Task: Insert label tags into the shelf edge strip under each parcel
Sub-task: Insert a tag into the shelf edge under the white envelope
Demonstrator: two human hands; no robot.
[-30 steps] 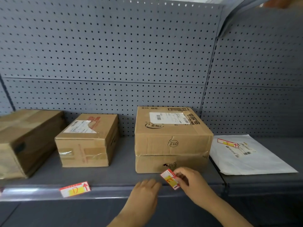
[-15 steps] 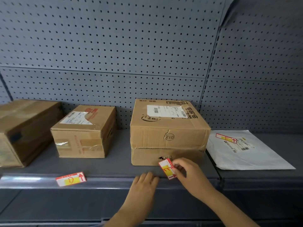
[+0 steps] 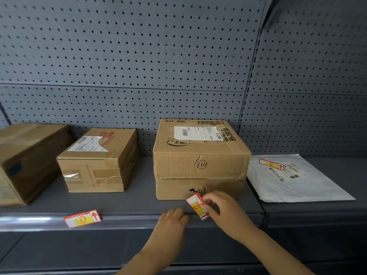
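Pinching a red-and-yellow label tag marked "E" between thumb and fingertips, the right hand holds it tilted at the front edge of the shelf, just in front of the stacked cardboard parcel stamped 013. The tag's lower end sits at the shelf edge strip; whether it has entered the strip cannot be told. The left hand lies palm down on the strip just left of the tag, fingers loosely curled over the edge and grasping nothing. Further left along the strip, a tag marked "D" rests slightly askew below the smaller cardboard box. A larger brown box stands at the shelf's left end. On the neighbouring shelf section to the right lies a white mailer bag, flat, with another red-and-yellow tag lying on its upper part. Grey pegboard forms the back wall.
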